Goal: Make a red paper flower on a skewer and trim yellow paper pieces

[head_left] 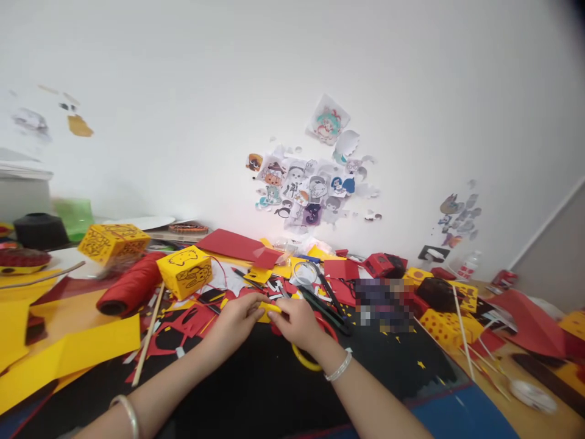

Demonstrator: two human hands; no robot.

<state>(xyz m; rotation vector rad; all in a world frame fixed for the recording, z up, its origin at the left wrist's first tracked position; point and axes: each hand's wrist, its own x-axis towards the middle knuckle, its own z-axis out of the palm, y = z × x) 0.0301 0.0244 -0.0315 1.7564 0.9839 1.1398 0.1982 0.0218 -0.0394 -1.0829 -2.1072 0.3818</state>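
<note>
A small piece of yellow paper (264, 314) is pinched between my two hands above a black work surface (256, 384). My left hand (241, 318) grips its left side with thumb and fingers closed. From the right, my right hand (298, 323) closes on the same piece with thumb and fingertips. Partly hidden behind my right hand are a red ring-shaped thing (333, 332) and a yellow one (306, 361); I cannot make out what they belong to. A dark-handled cutter-like tool (326, 311) lies just beyond.
Red and black paper scraps (189, 323) lie left of my hands. Behind them stand a yellow patterned box (185, 272) and a red thread spool (132, 286). Wooden sticks (148, 335) and dotted yellow boxes (445, 329) flank the work surface. The wall (183, 110) rises behind.
</note>
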